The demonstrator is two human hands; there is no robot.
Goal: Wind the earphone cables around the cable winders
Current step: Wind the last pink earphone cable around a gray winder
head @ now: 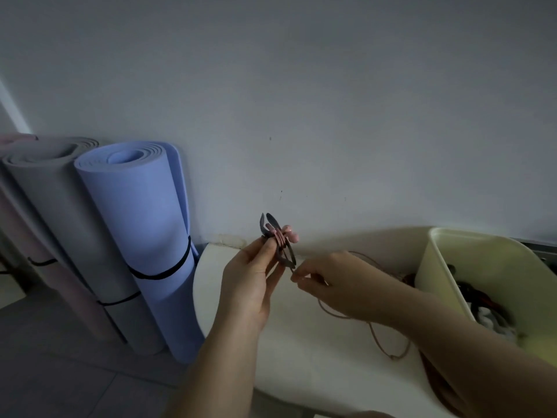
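- Left hand [253, 285]: raised over the table edge, palm towards the viewer, fingers [265, 254] long and close together, thumb and fingertips gripping one dark grey flat plastic cable winder [272, 224].
- Right hand [328, 282]: just beside the left, thumb and forefinger tips [297, 274] pinching the thin pink earphone cable [388, 345] just below the winder; other fingers curled under.
- Winder held upright off the table, with a few pink turns round its middle; two pink earbuds [291, 233] stick out at its right side.
- Rest of the pink cable hangs from the right hand and lies in loose loops on the white round-cornered table [301, 357].
- One cream plastic bin [437, 267] on the table's right side holds a tangle of dark and red cables; count cannot be told.
- A reddish-brown cable [428, 375] lies on the table beside the bin, partly hidden by the right forearm.
- Three rolled foam mats stand on the floor left of the table: one blue [141, 236], one grey [54, 212], one pink [18, 137] mostly cut off; black straps round them.
- White wall [301, 101] behind.
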